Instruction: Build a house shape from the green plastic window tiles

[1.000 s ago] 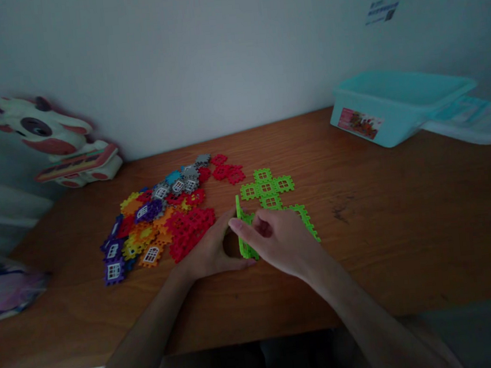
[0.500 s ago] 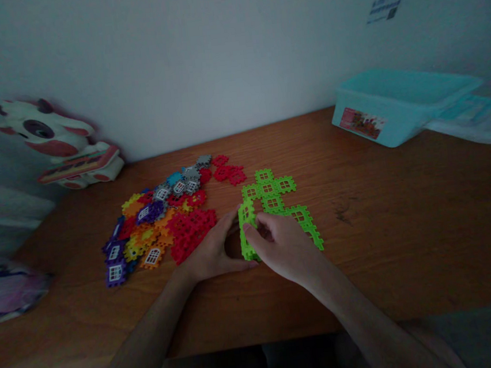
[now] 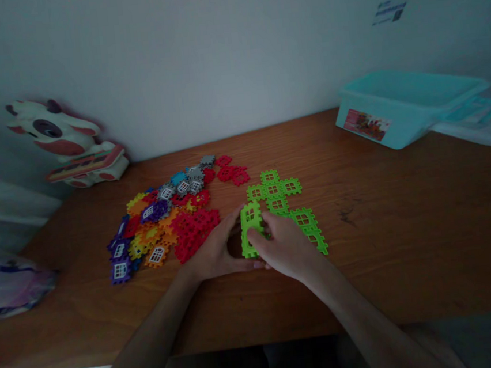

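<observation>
A lime-green structure of interlocking window-pattern building tiles [image 3: 249, 215] stands upright just above the wooden table, between my hands. My left hand [image 3: 215, 250] is curved around its left side, fingers at the far end and thumb at the near end. On the right, my right hand [image 3: 281, 244] grips it, thumb pressed on the top face; its other fingers are partly hidden. Just beyond lies a flat cross of joined green tiles [image 3: 273, 190]. More green tiles [image 3: 304, 219], also joined, lie to the right, partly covered by my right hand.
Left of my hands is a pile of red tiles [image 3: 195, 229], with orange tiles [image 3: 161, 234], purple tiles [image 3: 121, 270] and grey tiles [image 3: 195, 174]. A cow-shaped toy keyboard [image 3: 87, 164] stands back left, a turquoise bin [image 3: 403, 111] back right. A plastic bag [image 3: 12, 281] is at far left.
The green structure has turned a little, so more of its top face shows. My right thumb has shifted slightly along it. The whole view has drifted slightly.
</observation>
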`<state>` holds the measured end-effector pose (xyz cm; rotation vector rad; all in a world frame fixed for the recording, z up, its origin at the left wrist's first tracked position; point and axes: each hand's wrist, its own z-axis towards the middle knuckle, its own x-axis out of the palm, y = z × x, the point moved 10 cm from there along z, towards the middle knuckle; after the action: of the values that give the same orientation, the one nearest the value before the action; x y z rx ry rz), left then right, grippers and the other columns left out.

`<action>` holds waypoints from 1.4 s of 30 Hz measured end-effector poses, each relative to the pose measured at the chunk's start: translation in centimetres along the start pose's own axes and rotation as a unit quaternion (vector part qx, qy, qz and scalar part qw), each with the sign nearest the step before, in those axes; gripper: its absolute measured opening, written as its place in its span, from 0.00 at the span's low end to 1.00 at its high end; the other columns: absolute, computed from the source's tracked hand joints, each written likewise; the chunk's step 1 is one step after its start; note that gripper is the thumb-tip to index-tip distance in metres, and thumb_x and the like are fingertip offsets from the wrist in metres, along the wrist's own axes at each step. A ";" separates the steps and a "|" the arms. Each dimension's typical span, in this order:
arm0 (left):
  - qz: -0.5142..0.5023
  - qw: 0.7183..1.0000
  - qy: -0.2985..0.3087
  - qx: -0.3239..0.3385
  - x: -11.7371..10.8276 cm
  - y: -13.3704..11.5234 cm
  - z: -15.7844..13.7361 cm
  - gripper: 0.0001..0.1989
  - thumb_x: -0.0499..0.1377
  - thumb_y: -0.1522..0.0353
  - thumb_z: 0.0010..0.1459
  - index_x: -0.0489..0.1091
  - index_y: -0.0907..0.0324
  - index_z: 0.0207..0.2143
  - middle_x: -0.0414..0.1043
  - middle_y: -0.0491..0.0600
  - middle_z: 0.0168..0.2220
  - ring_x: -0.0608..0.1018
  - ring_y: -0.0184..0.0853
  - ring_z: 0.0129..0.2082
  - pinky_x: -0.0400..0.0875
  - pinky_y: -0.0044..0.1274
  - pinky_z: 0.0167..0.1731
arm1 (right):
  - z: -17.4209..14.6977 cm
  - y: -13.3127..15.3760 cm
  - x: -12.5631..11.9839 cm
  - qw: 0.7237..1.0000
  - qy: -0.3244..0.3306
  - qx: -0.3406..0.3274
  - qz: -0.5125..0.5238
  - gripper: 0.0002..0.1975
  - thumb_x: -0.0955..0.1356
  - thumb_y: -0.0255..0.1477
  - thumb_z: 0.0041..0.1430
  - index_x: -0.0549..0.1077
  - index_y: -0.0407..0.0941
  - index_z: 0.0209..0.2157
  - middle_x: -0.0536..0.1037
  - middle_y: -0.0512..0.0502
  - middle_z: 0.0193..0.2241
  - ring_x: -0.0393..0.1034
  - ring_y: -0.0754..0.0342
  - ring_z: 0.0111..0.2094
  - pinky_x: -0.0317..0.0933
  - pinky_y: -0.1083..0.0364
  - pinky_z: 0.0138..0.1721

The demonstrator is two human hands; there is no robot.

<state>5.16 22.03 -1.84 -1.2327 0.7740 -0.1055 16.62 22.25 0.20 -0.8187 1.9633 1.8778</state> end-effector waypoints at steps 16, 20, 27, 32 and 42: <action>0.160 0.986 -0.038 0.015 -0.4 -0.3 0.2 0.51 0.73 0.57 0.44 0.53 0.51 0.67 0.64 0.54 0.64 0.69 0.51 0.62 0.63 0.44 0.63 | 0.5 1.7 -3.7 0.996 -0.074 0.003 -0.051 0.17 0.62 0.37 0.65 0.63 0.47 0.22 0.68 0.48 0.18 0.60 0.55 0.21 0.44 0.54 0.22; 0.142 0.989 -0.042 0.007 -0.4 -0.1 0.0 0.53 0.73 0.56 0.44 0.50 0.50 0.68 0.61 0.55 0.65 0.68 0.51 0.63 0.63 0.44 0.63 | 1.3 1.5 -6.2 0.988 -0.050 -0.045 0.140 0.19 0.64 0.45 0.65 0.67 0.46 0.27 0.67 0.53 0.19 0.60 0.58 0.20 0.48 0.57 0.21; 0.102 0.994 -0.025 -0.007 0.0 1.2 -0.4 0.63 0.75 0.56 0.42 0.39 0.47 0.71 0.56 0.57 0.68 0.64 0.52 0.66 0.59 0.46 0.65 | 1.9 -4.5 -10.5 0.996 -0.050 -0.067 0.040 0.24 0.66 0.53 0.60 0.75 0.46 0.28 0.72 0.50 0.23 0.64 0.55 0.25 0.53 0.56 0.25; 0.109 0.994 -0.027 -0.017 -0.1 1.7 -0.6 0.63 0.75 0.56 0.42 0.38 0.47 0.71 0.54 0.58 0.69 0.63 0.53 0.66 0.59 0.47 0.65 | 0.7 -6.5 -13.0 0.992 -0.085 -0.061 -0.076 0.25 0.66 0.53 0.60 0.75 0.47 0.24 0.71 0.49 0.22 0.65 0.52 0.26 0.56 0.54 0.28; 0.096 0.995 -0.028 -0.012 -0.2 1.6 -0.7 0.64 0.75 0.58 0.43 0.37 0.47 0.72 0.52 0.58 0.69 0.61 0.53 0.67 0.56 0.47 0.67 | -0.4 -9.9 -12.7 0.987 0.007 -0.114 -0.109 0.19 0.64 0.29 0.57 0.82 0.53 0.45 0.81 0.44 0.45 0.75 0.43 0.44 0.67 0.45 0.47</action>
<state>4.05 22.11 -3.24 -1.1731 0.8428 0.0946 32.53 24.45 -0.39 -1.0670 1.6099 1.9892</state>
